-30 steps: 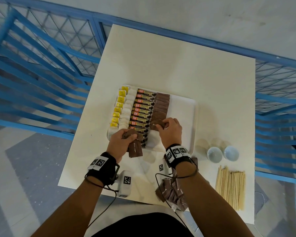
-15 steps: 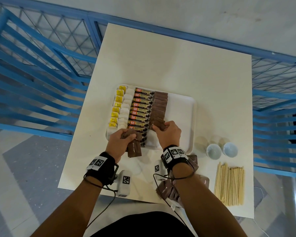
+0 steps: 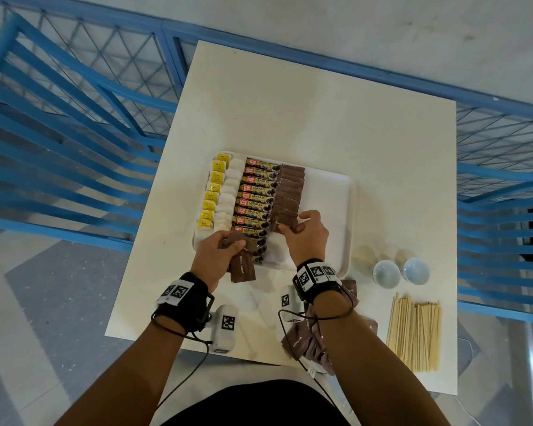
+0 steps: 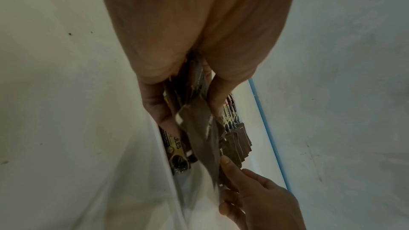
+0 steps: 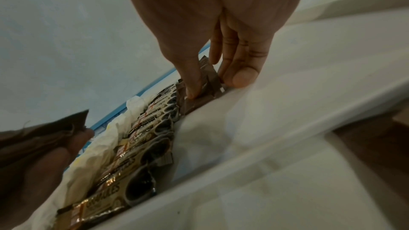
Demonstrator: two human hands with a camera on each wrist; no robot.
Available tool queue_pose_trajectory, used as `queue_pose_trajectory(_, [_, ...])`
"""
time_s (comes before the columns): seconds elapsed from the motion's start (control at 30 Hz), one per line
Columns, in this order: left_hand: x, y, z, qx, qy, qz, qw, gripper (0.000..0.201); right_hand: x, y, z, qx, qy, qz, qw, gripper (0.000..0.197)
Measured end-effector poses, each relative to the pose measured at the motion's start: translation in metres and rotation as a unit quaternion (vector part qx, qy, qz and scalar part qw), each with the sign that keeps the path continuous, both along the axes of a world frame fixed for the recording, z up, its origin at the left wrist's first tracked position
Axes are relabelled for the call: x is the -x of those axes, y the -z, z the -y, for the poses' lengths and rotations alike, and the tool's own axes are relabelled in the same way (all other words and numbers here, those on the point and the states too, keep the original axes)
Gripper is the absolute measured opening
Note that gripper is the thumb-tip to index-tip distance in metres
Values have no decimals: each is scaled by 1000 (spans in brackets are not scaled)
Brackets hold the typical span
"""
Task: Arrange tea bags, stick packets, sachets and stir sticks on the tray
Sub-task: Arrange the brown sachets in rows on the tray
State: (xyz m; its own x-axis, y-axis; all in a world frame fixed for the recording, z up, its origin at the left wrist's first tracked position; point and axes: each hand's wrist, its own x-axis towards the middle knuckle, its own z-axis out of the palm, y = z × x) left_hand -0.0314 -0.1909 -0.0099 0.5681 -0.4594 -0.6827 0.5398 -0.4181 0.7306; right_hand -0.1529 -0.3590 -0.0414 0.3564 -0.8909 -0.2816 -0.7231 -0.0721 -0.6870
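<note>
Over the last second your right hand [image 3: 306, 233] has stayed at the near end of the brown sachet column [image 3: 290, 192] on the white tray [image 3: 350, 210], and the sachet under it [image 5: 199, 92] sits lower and flatter now. Judgement: one more sachet is going into the row, and the column is a little over half filled.

Right grip: thumb and fingers are curled onto that sachet, pinching it against the tray floor; it lies directly under the fingertips, overlapping the sachet behind it and just beside the coffee stick packets [image 3: 257, 198].

Left hand [image 3: 217, 256] is closed round a small bundle of brown sachets [image 3: 242, 265], held over the tray's near edge, unchanged.

Tea bags [image 3: 225, 192] fill the leftmost columns. Loose sachets [image 3: 308, 342] lie under your right forearm; stir sticks [image 3: 414, 330] wait off the tray, near two small cups [image 3: 400, 272].
</note>
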Motion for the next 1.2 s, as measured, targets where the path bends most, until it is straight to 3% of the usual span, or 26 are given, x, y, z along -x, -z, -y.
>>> queue_pose_trajectory(0.6, [1, 1, 4, -3, -1, -9, 1000, 29, -2, -4, 0, 6, 4, 6, 1000, 46])
queue_pose_trajectory(0.8, [1, -3, 12, 8, 4, 3, 1000, 22, 13, -12, -5, 21, 14, 32, 999, 13])
queue_pose_trajectory(1.03, [3, -4, 21, 10, 12, 18, 1000, 18, 19, -5, 0, -51, 4, -15, 999, 28])
queue_pose_trajectory(1.2, [7, -6, 16, 8, 11, 16, 1000, 18, 14, -3, 5, -50, -14, -29, 998, 23])
